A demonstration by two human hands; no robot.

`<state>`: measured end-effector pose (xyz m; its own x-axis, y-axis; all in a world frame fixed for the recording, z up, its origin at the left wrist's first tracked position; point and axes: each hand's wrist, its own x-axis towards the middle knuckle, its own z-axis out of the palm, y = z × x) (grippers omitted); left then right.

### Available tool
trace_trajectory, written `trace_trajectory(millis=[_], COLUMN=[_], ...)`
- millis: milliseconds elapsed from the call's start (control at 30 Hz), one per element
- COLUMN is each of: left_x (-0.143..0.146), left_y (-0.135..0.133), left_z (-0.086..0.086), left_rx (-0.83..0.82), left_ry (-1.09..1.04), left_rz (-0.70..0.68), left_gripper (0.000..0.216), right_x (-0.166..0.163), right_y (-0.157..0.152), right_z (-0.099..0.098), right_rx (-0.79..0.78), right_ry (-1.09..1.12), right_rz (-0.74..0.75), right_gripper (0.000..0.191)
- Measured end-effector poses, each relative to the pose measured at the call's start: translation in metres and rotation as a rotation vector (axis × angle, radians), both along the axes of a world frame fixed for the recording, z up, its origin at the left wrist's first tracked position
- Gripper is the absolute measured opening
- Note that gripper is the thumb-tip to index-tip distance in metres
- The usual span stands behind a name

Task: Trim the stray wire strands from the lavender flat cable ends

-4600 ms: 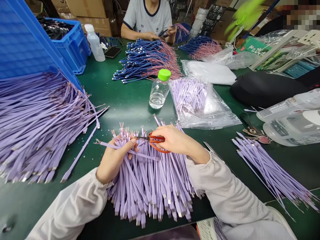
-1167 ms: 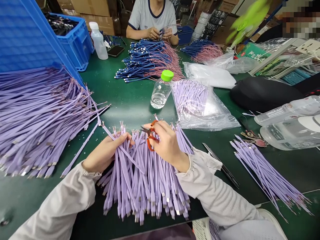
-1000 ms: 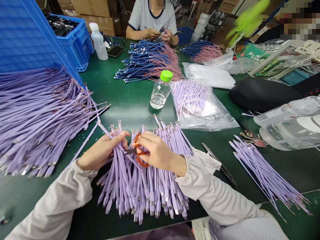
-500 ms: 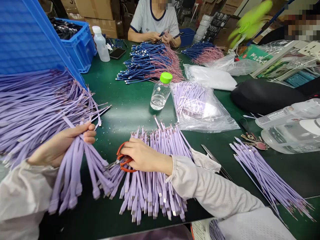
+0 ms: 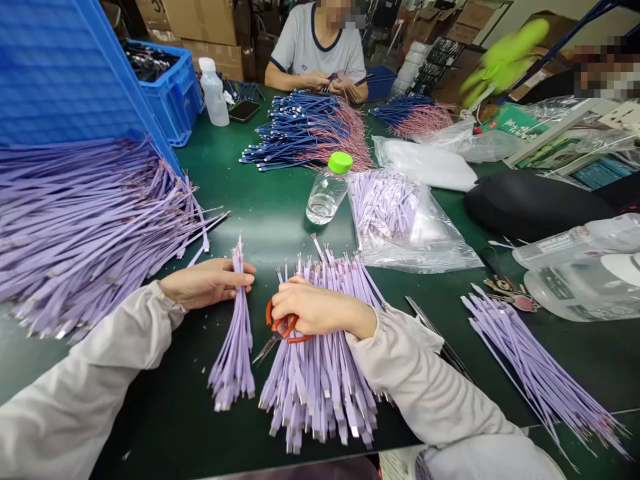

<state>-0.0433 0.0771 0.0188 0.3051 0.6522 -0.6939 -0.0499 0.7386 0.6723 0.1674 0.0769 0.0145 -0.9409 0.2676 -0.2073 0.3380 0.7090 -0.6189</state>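
Observation:
My left hand is closed around a small bundle of lilac flat cables that lies on the green table, wire ends pointing away from me. My right hand grips orange-handled scissors, blades pointing down and left, and rests on the bigger fan of lilac cables in front of me. A narrow strip of table separates the two bundles.
A large heap of lilac cables fills the left, beside blue crates. A green-capped bottle, a bag of cables, another lilac bunch and a metal tool lie right. A person works blue cables opposite.
My left hand pulled a bundle out of the fan, lifted it toward the left heap, then set it down beside the fan. My right hand with the scissors drew back toward me.

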Motion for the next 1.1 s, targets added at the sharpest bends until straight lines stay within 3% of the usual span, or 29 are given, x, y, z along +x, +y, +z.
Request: trace_trajectory(millis=[167, 333, 433, 667, 933, 1100], left_x=[0.011, 0.024, 0.028, 0.035, 0.036, 0.037], left_y=[-0.004, -0.015, -0.021, -0.025, -0.028, -0.027], left_z=[-0.01, -0.017, -0.015, -0.015, -0.012, -0.012], left_rx=[0.021, 0.118, 0.141, 0.241, 0.231, 0.229], left_ry=[-0.138, -0.124, -0.063, 0.02, 0.025, 0.026], left_rz=[0.072, 0.189, 0.219, 0.294, 0.323, 0.327], left_gripper=[0.027, 0.026, 0.029, 0.039, 0.033, 0.032], right_x=[0.001, -0.001, -0.002, 0.0, -0.001, -0.003], right_y=[-0.001, -0.001, 0.0, -0.001, -0.004, -0.006], right_z=[-0.005, -0.01, -0.013, -0.018, -0.016, -0.014], right_rx=[-0.056, -0.053, -0.056, 0.007, 0.123, 0.119], right_ry=[0.203, 0.596, 0.668, 0.568, 0.612, 0.596], right_rz=[-0.137, -0.684, -0.866, -0.819, -0.831, -0.765], right_gripper=[0.02, 0.011, 0.017, 0.043, 0.02, 0.028])
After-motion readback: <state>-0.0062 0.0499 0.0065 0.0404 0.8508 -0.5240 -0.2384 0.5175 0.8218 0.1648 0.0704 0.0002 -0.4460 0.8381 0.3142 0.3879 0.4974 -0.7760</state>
